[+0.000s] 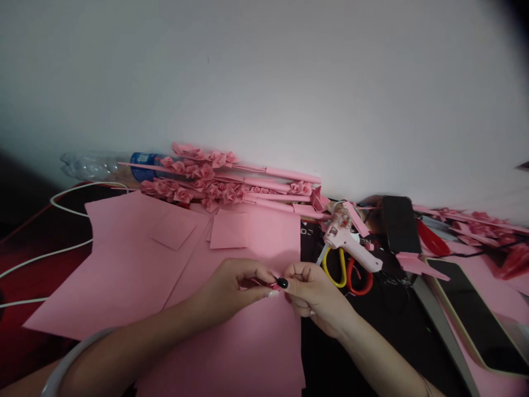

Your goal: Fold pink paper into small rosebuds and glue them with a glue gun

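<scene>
My left hand (231, 288) and my right hand (317, 293) meet fingertip to fingertip above a large pink paper sheet (231, 347). Both are closed in a pinch on a small piece of pink paper (276, 286), mostly hidden by the fingers and thumbs. Small pink paper squares (228, 229) lie on the sheet just beyond my left hand. To the right of my right hand are scissors with a yellow and a red handle loop (359, 281) and a pale glue gun (351, 246).
Long-stemmed pink paper flowers (202, 176) are piled along the wall beside a plastic bottle (95, 165). A white cable (70, 209) curls at left. A dark phone (400, 223) leans at back right, a larger phone (475, 314) lies nearer, and more paper flowers (487, 223) are behind it.
</scene>
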`<state>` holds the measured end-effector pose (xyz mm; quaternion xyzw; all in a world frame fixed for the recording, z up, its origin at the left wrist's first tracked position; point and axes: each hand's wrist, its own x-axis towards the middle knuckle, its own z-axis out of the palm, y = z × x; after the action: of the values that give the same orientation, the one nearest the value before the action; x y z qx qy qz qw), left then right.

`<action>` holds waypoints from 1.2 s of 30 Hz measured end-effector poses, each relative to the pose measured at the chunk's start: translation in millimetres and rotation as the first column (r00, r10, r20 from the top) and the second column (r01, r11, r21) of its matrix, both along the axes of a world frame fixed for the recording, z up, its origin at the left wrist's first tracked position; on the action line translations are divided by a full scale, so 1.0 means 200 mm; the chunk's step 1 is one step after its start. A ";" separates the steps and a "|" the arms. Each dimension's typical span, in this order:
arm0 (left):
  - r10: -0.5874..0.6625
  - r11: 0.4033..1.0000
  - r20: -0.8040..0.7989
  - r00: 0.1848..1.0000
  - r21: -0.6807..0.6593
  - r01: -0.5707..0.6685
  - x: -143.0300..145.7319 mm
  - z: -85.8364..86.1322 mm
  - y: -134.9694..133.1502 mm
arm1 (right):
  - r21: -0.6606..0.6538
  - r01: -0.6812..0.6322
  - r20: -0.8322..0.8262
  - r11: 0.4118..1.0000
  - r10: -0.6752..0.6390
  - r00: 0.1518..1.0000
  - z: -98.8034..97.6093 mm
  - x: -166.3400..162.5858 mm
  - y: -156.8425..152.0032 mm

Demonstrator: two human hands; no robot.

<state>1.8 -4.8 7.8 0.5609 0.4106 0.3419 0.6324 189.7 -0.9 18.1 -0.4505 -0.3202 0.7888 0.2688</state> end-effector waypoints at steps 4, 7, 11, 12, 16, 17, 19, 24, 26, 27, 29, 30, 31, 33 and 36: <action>0.007 1.000 -0.005 1.000 0.018 -0.007 0.00 0.00 0.00 | -0.004 0.044 -0.005 0.999 -0.044 0.999 0.00 -0.01 0.00; 0.009 1.000 -0.002 1.000 0.023 -0.009 0.00 -0.01 0.00 | 0.002 0.036 -0.005 0.999 -0.036 0.999 -0.01 0.00 0.00; -0.002 1.000 0.003 1.000 0.019 0.002 -0.01 -0.01 0.00 | 0.017 -0.029 -0.015 0.999 0.029 0.999 -0.01 0.01 -0.01; -0.005 1.000 0.005 1.000 0.012 0.005 -0.01 -0.01 0.00 | 0.020 -0.048 -0.020 0.999 0.049 0.999 -0.01 0.01 -0.01; -0.002 0.998 0.059 0.998 -0.063 0.006 0.00 -0.01 0.00 | 0.038 -0.046 -0.065 0.998 0.048 0.997 -0.01 0.01 0.00; 0.005 0.997 0.079 0.997 -0.079 0.001 0.00 -0.01 0.00 | 0.045 -0.020 -0.082 0.999 0.023 0.996 -0.01 0.01 0.00; 0.017 0.997 0.100 0.995 -0.082 -0.009 0.00 -0.01 0.00 | 0.060 0.040 -0.113 0.997 -0.033 0.993 -0.01 0.01 0.01; 0.038 0.999 0.017 0.999 0.009 -0.039 0.00 -0.03 0.01 | 0.110 0.150 -0.139 0.983 -0.134 0.981 -0.03 -0.01 0.00; 0.049 0.998 -0.017 0.999 0.037 -0.048 0.00 -0.04 0.01 | 0.140 0.192 -0.126 0.971 -0.175 0.976 -0.04 -0.02 -0.01; 0.057 0.997 -0.022 0.998 0.045 -0.056 0.00 -0.05 0.01 | 0.158 0.210 -0.115 0.965 -0.193 0.974 -0.04 -0.03 -0.02; 0.079 0.996 -0.021 0.997 0.050 -0.078 0.00 -0.05 0.01 | 0.204 0.224 -0.073 0.953 -0.213 0.974 -0.06 -0.04 -0.03; 0.087 0.995 -0.023 0.996 0.050 -0.086 0.00 -0.05 0.01 | 0.236 0.220 -0.037 0.946 -0.218 0.975 -0.06 -0.04 -0.03; 0.088 0.995 -0.029 0.996 0.049 -0.087 0.00 -0.05 0.01 | 0.276 0.209 0.008 0.938 -0.220 0.976 -0.07 -0.04 -0.04; 0.073 0.996 -0.052 0.996 0.053 -0.070 0.00 -0.05 0.00 | 0.374 0.166 0.125 0.913 -0.227 0.966 -0.07 -0.05 -0.04; 0.042 0.996 -0.075 0.996 0.076 -0.037 0.00 -0.05 -0.01 | 0.499 0.070 0.302 0.864 -0.249 0.920 -0.07 -0.05 -0.05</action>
<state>1.8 -7.5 -1.3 0.5884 0.4325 0.3477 0.5881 180.2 -11.5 4.4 -0.5305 -0.5093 0.5647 0.3746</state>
